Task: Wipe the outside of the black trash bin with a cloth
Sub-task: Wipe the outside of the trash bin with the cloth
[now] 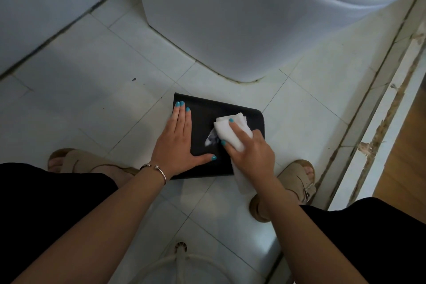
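Observation:
The black trash bin [205, 120] stands on the tiled floor between my feet, seen from above as a dark rectangle. My left hand [177, 143] lies flat on its left side, fingers spread, pressing on the top. My right hand [249, 152] grips a folded white cloth [232, 129] and presses it against the top near the right edge. A whitish smear [211, 139] shows on the black surface just left of the cloth. The cloth's tail hangs down under my right wrist.
A white toilet base [230, 30] rises just beyond the bin. A raised door threshold [380, 122] runs along the right, with a wooden floor past it. My sandalled feet [297, 182] flank the bin. A white hose and floor drain [181, 249] lie near the bottom.

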Motion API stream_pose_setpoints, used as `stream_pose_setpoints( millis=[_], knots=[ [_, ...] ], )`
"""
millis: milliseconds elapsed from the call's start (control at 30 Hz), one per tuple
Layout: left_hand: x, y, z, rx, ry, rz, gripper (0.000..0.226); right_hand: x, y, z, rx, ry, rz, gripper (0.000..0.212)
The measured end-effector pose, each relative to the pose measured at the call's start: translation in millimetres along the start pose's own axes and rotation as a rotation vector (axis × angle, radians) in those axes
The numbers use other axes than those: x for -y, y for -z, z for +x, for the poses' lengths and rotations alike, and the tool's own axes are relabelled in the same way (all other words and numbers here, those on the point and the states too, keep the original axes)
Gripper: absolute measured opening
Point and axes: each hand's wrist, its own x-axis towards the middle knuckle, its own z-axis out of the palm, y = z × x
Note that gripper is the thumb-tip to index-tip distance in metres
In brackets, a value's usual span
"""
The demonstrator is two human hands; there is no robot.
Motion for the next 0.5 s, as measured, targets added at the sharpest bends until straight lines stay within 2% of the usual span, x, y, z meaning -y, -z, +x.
stream_pose_setpoints(
  millis=[133, 300, 367, 433, 500],
  knots=[
    [0, -2, -1, 0.0, 0.018, -0.008, 0.132, 17, -8, -3, -0.017, -0.267, 0.122, 0.061],
    [-1, -2, -2, -0.002, 0.013, -0.034, 0.132, 5, -2, -10, 0.023, -0.053, 0.018, 0.062],
    [-1, 0, 0, -0.004, 0.003, -0.024, 0.133, -4, 3, -3, 0.02, -0.167, 0.01, 0.061],
    [-2, -1, 1, 0.005, 0.018, -0.035, 0.133, 10, -1, -2, 0.027, -0.336, 0.118, 0.061],
    [-2, -2, 0, 0.016, 0.028, -0.052, 0.131, 27, -6, -9, 0.035, -0.279, 0.129, 0.063]
  ],
)
